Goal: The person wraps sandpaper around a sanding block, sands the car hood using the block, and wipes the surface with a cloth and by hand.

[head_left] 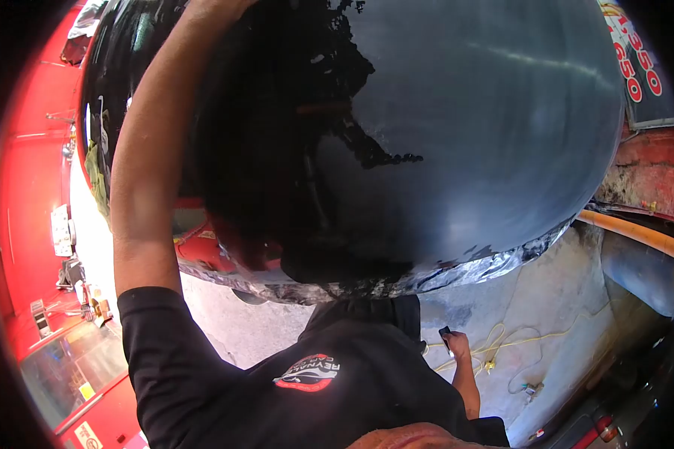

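Right under my chin is my black shirt, its round chest logo upside down to me, and down at my side my right grip is closed on a small dark object. It's narrow, its long axis slanting up and leftward in view, free end pointing away from my fingers; too small to say what it is, and its lower end is lost in my hand. Up front, here's the big dark panel, bulging across the view just beyond my chest, its curved near edge facing me; the lens bends it so much I can't settle its long axis. Wet black with ragged borders on the left, hazy grey on the right, far side cut off. My left forearm reaches up over it; my left grip is out past the top edge, so I can't tell open from closed. Crumpled shiny sheeting lines the near rim. Below, a yellow cord loops over the concrete floor; beyond, an orange bar, then a sign with red numerals, partly cropped.
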The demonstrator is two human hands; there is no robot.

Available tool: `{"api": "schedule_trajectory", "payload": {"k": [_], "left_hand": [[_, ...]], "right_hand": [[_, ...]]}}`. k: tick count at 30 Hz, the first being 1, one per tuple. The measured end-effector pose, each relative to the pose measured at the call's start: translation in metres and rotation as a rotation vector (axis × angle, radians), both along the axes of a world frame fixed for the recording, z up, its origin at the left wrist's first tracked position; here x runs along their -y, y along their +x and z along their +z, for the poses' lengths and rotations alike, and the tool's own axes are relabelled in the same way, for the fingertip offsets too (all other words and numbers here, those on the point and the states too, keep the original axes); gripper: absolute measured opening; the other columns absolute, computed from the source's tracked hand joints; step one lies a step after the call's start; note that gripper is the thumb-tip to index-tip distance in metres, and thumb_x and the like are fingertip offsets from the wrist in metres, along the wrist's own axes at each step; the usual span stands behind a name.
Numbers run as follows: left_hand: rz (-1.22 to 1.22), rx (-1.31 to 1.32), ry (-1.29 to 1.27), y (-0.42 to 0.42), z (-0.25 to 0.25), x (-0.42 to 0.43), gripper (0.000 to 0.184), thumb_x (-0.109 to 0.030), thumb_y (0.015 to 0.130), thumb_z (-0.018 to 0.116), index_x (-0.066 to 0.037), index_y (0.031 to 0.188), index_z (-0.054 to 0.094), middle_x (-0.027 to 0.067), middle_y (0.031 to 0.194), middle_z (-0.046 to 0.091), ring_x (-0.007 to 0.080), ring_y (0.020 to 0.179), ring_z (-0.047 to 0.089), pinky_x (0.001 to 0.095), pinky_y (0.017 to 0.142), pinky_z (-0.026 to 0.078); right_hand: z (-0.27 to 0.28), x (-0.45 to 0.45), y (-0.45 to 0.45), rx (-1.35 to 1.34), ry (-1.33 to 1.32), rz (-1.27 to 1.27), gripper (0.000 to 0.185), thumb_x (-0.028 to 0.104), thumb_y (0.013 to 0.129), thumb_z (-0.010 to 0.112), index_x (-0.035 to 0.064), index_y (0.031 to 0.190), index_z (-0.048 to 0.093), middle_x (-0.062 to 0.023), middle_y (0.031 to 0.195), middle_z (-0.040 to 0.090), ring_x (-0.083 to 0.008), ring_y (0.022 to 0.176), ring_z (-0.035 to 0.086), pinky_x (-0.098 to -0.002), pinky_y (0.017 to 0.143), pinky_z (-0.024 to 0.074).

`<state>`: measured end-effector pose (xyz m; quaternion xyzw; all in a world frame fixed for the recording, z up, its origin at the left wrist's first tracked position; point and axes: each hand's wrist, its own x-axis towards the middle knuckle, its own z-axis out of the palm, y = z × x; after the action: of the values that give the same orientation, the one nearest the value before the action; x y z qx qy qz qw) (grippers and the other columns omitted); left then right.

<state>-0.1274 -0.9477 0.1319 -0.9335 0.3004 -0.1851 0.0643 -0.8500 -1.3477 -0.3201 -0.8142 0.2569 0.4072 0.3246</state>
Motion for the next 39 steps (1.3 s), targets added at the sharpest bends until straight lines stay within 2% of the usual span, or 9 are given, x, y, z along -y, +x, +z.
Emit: {"api": "schedule_trajectory", "payload": {"k": [4, 17, 21, 22, 23, 25, 31, 34, 39], "left_hand": [[-0.037, 0.08, -0.04, -0.016, -0.008, -0.002, 0.063, 0.003, 0.082, 0.049, -0.024, 0.136, 0.069, 0.0219, 0.164, 0.034, 0.048, 0.148, 0.031, 0.0696, 0.119, 0.022], [-0.049, 0.209, -0.113, -0.035, -0.004, -0.013, 0.052, -0.002, 0.088, 0.055, -0.014, 0.138, 0.064, 0.0211, 0.158, 0.045, 0.0415, 0.148, 0.037, 0.059, 0.118, 0.026], [0.035, 0.121, -0.284, -0.024, 0.019, -0.022, 0.051, -0.002, 0.087, 0.056, -0.008, 0.137, 0.064, 0.0171, 0.151, 0.054, 0.0379, 0.148, 0.038, 0.0576, 0.121, 0.025], [-0.074, -0.032, -0.394, -0.009, 0.026, -0.043, 0.052, -0.003, 0.086, 0.059, -0.011, 0.137, 0.065, 0.0205, 0.153, 0.052, 0.0347, 0.149, 0.038, 0.0566, 0.124, 0.023], [-0.069, 0.269, -0.18, 0.005, 0.021, -0.085, 0.039, -0.021, 0.101, 0.06, -0.018, 0.139, 0.066, 0.0171, 0.136, 0.067, 0.0343, 0.127, 0.063, 0.0408, 0.107, 0.048], [0.04, 0.265, -0.275, -0.026, 0.033, -0.113, 0.036, -0.028, 0.098, 0.064, -0.018, 0.132, 0.07, 0.0182, 0.109, 0.074, 0.0386, 0.101, 0.071, 0.0438, 0.087, 0.055], [0.667, 0.062, -0.5, -0.119, 0.006, -0.304, 0.046, -0.037, 0.106, 0.054, -0.005, 0.137, 0.065, 0.0195, 0.138, 0.065, 0.0365, 0.126, 0.062, 0.0414, 0.108, 0.047], [0.658, 0.082, -0.432, -0.175, -0.067, -0.46, 0.048, -0.036, 0.109, 0.05, -0.005, 0.145, 0.059, 0.017, 0.151, 0.054, 0.0329, 0.142, 0.049, 0.0384, 0.117, 0.038], [0.759, 0.103, -0.454, -0.202, -0.079, -0.417, 0.05, -0.039, 0.112, 0.043, -0.008, 0.149, 0.055, 0.0147, 0.158, 0.048, 0.0317, 0.152, 0.035, 0.0408, 0.124, 0.027]], "right_hand": [[-0.01, 0.006, 0.015, -0.031, -0.02, -0.118, 0.036, 0.031, 0.08, 0.071, -0.0013, 0.095, 0.078, -0.0213, 0.084, 0.075, -0.0318, 0.078, 0.072, -0.0413, 0.073, 0.0529], [-0.037, 0.016, 0.024, -0.051, 0.001, -0.184, 0.036, 0.034, 0.081, 0.073, -0.0006, 0.091, 0.078, -0.0174, 0.079, 0.074, -0.0275, 0.073, 0.07, -0.0407, 0.07, 0.0521], [-0.063, 0.028, 0.004, 0.304, -0.02, 0.394, 0.036, 0.035, 0.082, 0.074, 0.0007, 0.093, 0.078, -0.0198, 0.082, 0.074, -0.0258, 0.074, 0.071, -0.04, 0.07, 0.0526], [-0.057, 0.025, 0.007, 0.275, -0.01, 0.291, 0.036, 0.035, 0.082, 0.074, 0.0007, 0.092, 0.078, -0.0198, 0.081, 0.074, -0.0266, 0.073, 0.071, -0.0405, 0.07, 0.0527], [-0.045, 0.02, 0.011, 0.244, 0.004, 0.19, 0.036, 0.035, 0.082, 0.074, 0.0007, 0.092, 0.078, -0.0198, 0.081, 0.074, -0.0273, 0.073, 0.072, -0.0409, 0.07, 0.0527], [-0.037, 0.013, 0.013, 0.153, 0.01, 0.006, 0.037, 0.036, 0.082, 0.074, 0.0006, 0.091, 0.078, -0.0203, 0.081, 0.074, -0.0299, 0.074, 0.072, -0.0421, 0.069, 0.0529], [-0.06, 0.001, -0.013, 0.089, 0.025, 0.002, 0.04, 0.039, 0.081, 0.073, 0.0, 0.089, 0.077, -0.0226, 0.08, 0.073, -0.0365, 0.077, 0.073, -0.0457, 0.07, 0.0533], [-0.061, 0.006, 0.0, 0.116, 0.035, 0.121, 0.042, 0.041, 0.082, 0.072, 0.0005, 0.089, 0.078, -0.022, 0.08, 0.073, -0.0363, 0.077, 0.073, -0.046, 0.072, 0.0533], [-0.072, 0.025, 0.02, 0.05, -0.06, 0.1, 0.046, 0.047, 0.083, 0.069, 0.0025, 0.086, 0.078, -0.021, 0.08, 0.073, -0.0376, 0.08, 0.073, -0.047, 0.073, 0.0532]]}}
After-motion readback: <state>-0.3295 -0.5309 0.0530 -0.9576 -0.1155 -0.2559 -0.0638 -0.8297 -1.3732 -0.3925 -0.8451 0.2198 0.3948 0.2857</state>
